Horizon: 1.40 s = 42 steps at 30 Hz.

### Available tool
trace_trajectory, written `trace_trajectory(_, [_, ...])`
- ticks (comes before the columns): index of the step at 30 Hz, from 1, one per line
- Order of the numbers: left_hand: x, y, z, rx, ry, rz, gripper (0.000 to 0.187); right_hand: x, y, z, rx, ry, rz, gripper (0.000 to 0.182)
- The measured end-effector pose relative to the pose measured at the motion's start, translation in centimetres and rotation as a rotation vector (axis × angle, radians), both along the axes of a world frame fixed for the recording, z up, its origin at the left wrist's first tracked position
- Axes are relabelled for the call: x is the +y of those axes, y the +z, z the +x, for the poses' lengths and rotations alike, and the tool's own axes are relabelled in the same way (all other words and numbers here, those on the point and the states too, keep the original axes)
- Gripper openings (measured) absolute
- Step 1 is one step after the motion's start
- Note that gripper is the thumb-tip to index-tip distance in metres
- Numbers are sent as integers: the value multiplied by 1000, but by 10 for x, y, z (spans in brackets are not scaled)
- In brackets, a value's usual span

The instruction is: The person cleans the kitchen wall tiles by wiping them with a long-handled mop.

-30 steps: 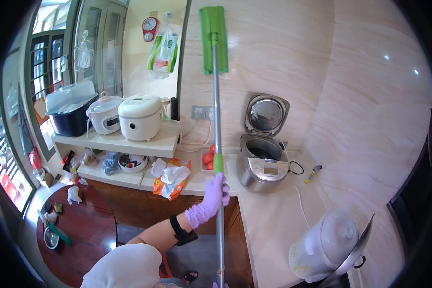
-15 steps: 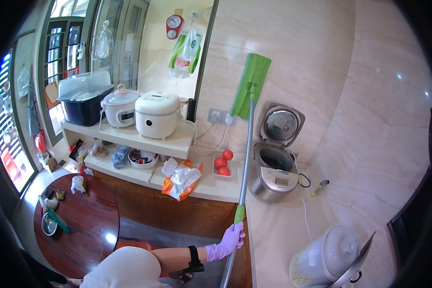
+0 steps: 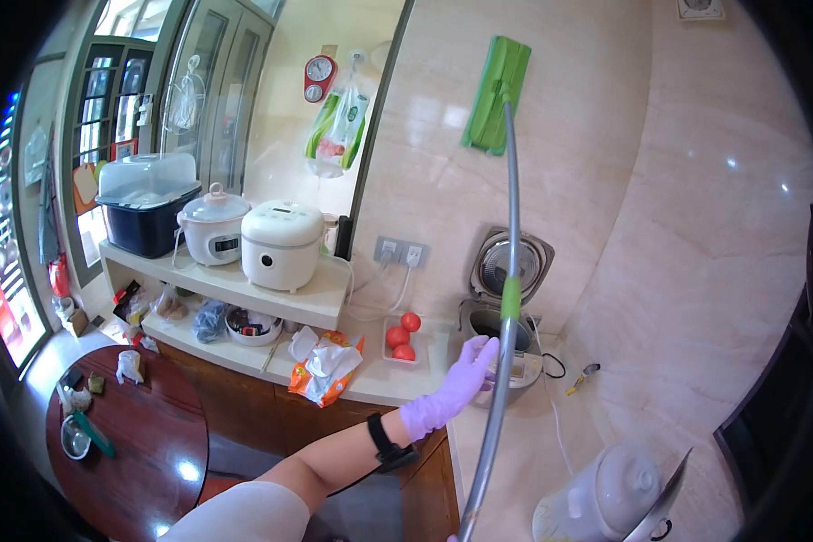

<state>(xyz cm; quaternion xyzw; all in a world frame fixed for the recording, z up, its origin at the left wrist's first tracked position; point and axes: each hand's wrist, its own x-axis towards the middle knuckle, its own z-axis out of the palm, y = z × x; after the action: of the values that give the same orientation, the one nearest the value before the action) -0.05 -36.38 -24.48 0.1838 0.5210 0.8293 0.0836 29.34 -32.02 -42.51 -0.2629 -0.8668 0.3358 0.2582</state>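
A flat mop with a green head (image 3: 498, 95) is raised against the marble wall, its head flat to the tiles. Its grey pole (image 3: 491, 434) runs down to the bottom edge of the view. My left hand (image 3: 456, 384), in a purple glove, is closed at the pole just below the green collar (image 3: 511, 298); the pole partly hides the fingers. Behind the pole stands a rice cooker (image 3: 521, 379) with its lid (image 3: 512, 262) up. Of my right hand (image 3: 453, 538), only a purple sliver shows at the bottom edge by the pole.
Left of the pole are a tray of red round items (image 3: 399, 341), an orange wipes pack (image 3: 327, 369) and wall sockets (image 3: 401, 252). A shelf holds a white cooker (image 3: 283, 244) and a lidded pot (image 3: 215, 226). A white canister (image 3: 596, 492) stands lower right.
The mop head has moved up the wall, away from the sockets. My left hand has risen with the pole and now overlaps the rice cooker. The view has shifted slightly.
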Motion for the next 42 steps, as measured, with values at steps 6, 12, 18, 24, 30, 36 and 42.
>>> trace_trajectory(6, [-80,-12,44,29,-11,-32,43,36,126,-64,28,142,-224,38])
trace_trajectory(12, [-163,-31,58,21,207,-46,34,50,254,-134,200,342,-443,44])
trace_trajectory(18, [-229,-36,62,44,396,22,31,55,364,-186,352,516,-363,60])
trace_trajectory(24, [-261,-32,47,98,548,27,33,51,466,-236,455,591,-287,56])
trace_trajectory(30, [-288,-37,28,87,684,56,35,62,560,-302,485,490,-252,55])
trace_trajectory(36, [-305,-48,22,23,736,98,28,102,529,-325,499,447,-187,57])
trace_trajectory(42, [-295,-58,11,46,695,79,28,116,430,-322,429,476,-376,54])
